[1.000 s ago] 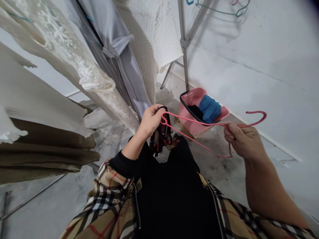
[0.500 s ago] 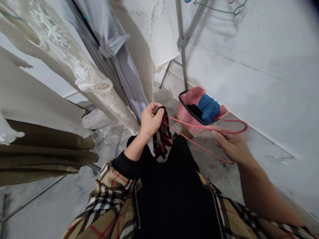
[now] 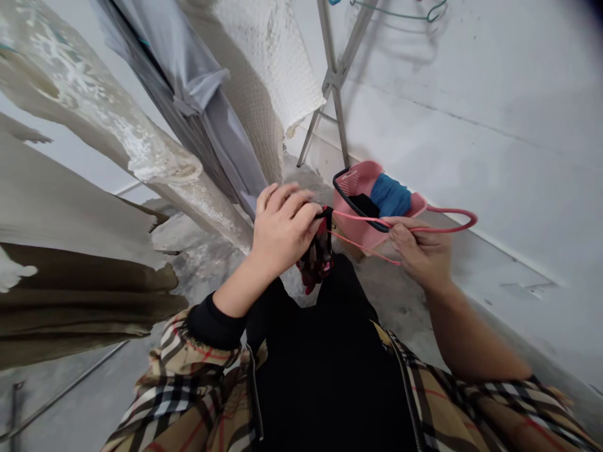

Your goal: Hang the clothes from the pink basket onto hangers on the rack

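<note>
My right hand [image 3: 421, 251] grips a pink wire clothes hanger [image 3: 445, 230] near its hook, which points right. The hanger's far end reaches left into a small black-and-red patterned garment [image 3: 320, 248]. My left hand [image 3: 287, 226] pinches the garment's black edge between thumb and forefinger, and its other fingers are raised and a little blurred. The garment hangs above my knees, partly hidden behind that hand.
A pink basket [image 3: 360, 229] with blue cloth [image 3: 391, 194] and black cloth [image 3: 363, 205] stands by the wall. Metal rack legs [image 3: 333, 78] rise behind it. Hanging laundry, including a grey garment [image 3: 202, 81] and an olive cloth [image 3: 89, 295], fills the left.
My right hand and the hanger have moved slightly left and up, closer to my left hand. More of the hanger is inside or behind the garment. My left fingers have lifted and spread.
</note>
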The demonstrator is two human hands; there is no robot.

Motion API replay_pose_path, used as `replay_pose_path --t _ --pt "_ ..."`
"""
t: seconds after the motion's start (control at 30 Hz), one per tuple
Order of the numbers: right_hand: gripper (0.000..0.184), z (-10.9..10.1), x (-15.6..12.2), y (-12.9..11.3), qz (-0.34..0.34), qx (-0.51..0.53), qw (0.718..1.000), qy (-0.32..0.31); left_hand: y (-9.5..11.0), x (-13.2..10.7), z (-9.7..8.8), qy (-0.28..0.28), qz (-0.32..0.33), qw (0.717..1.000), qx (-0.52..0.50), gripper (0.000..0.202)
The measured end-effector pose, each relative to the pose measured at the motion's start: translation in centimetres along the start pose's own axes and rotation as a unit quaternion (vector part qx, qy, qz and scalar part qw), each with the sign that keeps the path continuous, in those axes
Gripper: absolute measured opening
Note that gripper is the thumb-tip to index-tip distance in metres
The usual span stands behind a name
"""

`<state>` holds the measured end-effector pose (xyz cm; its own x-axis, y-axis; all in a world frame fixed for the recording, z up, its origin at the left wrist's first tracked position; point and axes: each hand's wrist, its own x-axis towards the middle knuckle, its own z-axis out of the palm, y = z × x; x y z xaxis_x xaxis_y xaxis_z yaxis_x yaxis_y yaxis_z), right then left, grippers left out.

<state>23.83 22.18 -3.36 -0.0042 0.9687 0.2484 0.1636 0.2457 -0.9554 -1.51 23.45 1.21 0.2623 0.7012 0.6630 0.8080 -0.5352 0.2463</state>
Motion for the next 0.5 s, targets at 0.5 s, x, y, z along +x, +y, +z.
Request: replay_pose_path --t 0.5 --pt "0.043 7.9 -4.2 5.6 -0.290 -0.149 0.945 -0.022 1.1 -0.7 -3.6 -0.068 -0.014 0.983 0.170 0.027"
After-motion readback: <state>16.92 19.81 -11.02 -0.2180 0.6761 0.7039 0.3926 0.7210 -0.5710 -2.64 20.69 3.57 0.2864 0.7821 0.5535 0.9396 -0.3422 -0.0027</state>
